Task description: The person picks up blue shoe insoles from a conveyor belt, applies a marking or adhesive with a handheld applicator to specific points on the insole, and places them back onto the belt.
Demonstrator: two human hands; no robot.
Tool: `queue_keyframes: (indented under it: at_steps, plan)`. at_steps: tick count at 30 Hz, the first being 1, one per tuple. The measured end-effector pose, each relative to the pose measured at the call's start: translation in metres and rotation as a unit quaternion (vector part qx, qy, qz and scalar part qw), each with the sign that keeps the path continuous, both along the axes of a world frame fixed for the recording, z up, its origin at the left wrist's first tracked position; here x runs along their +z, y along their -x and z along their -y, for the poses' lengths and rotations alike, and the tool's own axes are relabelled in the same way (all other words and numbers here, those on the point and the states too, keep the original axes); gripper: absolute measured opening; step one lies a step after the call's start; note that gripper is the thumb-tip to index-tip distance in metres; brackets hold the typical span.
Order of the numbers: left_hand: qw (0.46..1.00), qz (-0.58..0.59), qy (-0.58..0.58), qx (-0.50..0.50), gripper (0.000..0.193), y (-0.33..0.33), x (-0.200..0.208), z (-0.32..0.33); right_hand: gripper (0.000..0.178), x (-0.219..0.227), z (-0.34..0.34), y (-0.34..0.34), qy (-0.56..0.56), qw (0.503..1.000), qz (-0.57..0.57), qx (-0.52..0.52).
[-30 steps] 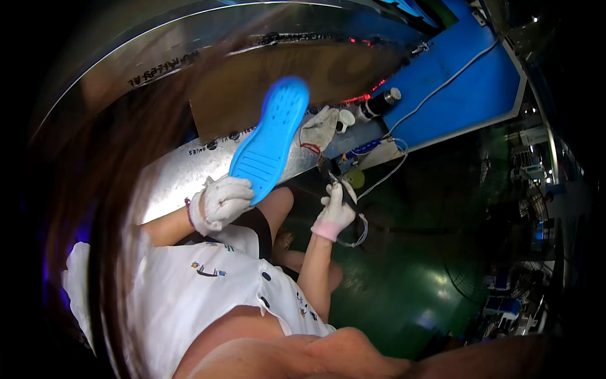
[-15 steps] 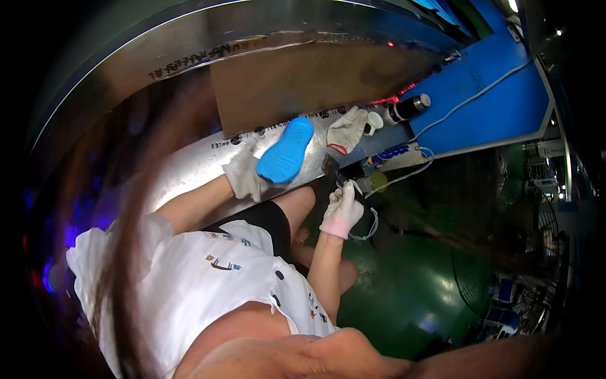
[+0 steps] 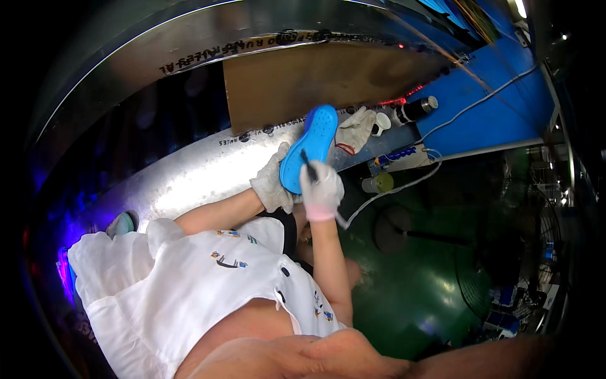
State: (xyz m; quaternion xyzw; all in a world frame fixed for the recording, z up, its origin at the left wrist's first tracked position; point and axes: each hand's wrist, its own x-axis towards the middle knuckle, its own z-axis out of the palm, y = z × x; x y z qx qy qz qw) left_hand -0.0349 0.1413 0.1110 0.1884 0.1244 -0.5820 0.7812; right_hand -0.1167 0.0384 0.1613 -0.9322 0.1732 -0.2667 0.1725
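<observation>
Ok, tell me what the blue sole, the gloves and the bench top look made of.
Sole: likely foam or soft rubber; matte, evenly blue, with small dimples. Gloves: knit fabric, probably cotton; off-white and soft-wrinkled on the left hand and right hand. Bench top: sheet metal, probably steel or aluminium; silvery, with bright glare.

Hidden and unclear bits

Lower end of blue shoe sole point(image 3: 308, 150) covered by right hand point(image 3: 321, 189). Dark tool point(image 3: 308, 165) mostly buried in that glove, tip type unreadable. Left hand point(image 3: 271, 185) fingers hidden behind the sole.
</observation>
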Motion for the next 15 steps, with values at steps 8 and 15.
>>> queue_keyframes:
  at_steps: [8,15]
  plan:
    - [0.995,0.027,0.090,0.031,0.078,0.022,0.031,0.001,0.017,0.043,-0.006,0.010,-0.065,0.973,0.220,0.009]
    - [0.964,0.174,0.201,0.019,0.087,0.017,0.042,-0.004,0.018,0.051,-0.007,0.023,-0.350,0.900,0.246,-0.082]
